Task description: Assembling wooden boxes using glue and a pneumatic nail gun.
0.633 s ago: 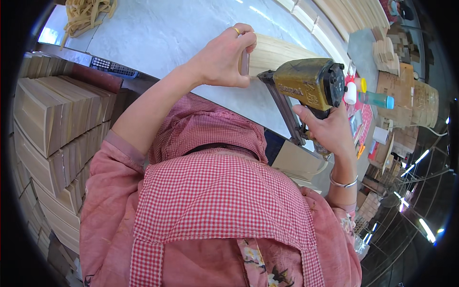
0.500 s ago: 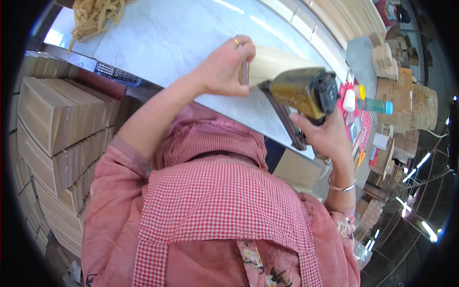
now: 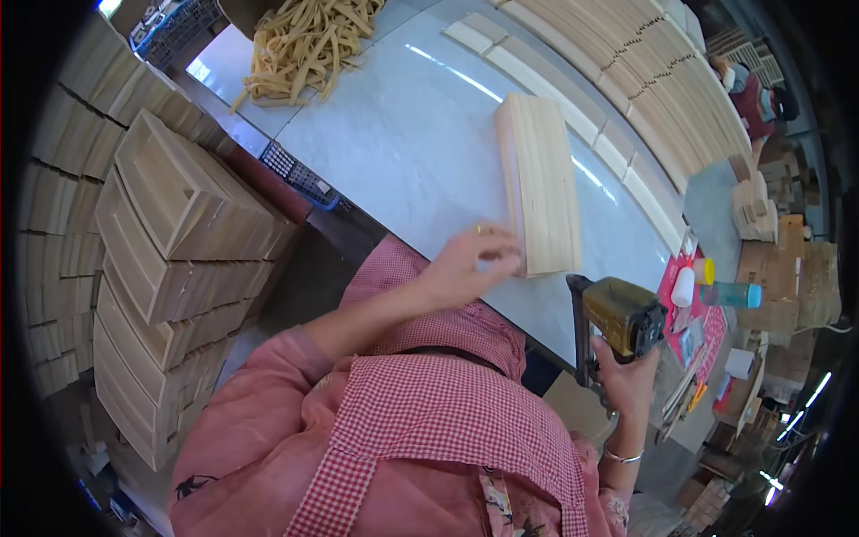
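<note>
In my right hand (image 3: 624, 371) is a nail gun (image 3: 622, 313) with an olive-gold body and a black nose and magazine, held over the table's near right edge. A long pale wooden box (image 3: 541, 179) rests on the white marbled table (image 3: 403, 152), a flat board face turned up. The nail gun's nose is just right of the box's near end, apart from it. My left hand (image 3: 470, 264), slightly blurred, is by the box's near left corner, thumb and fingers apart and nothing visible between them. Whether a fingertip touches the box cannot be told.
Tan elastic bands (image 3: 309, 49) lie heaped at the table's far left. Wooden strips (image 3: 617, 63) line the far side. A teal bottle (image 3: 729, 294) and a white bottle (image 3: 683, 288) stand at right. Stacked wooden drawers (image 3: 148, 242) fill the left floor. Another person (image 3: 756, 103) is at upper right.
My left hand has come off the wooden piece's end and moved nearer to me. The nail gun has drawn back from the piece. My view has shifted, showing more of the table.
</note>
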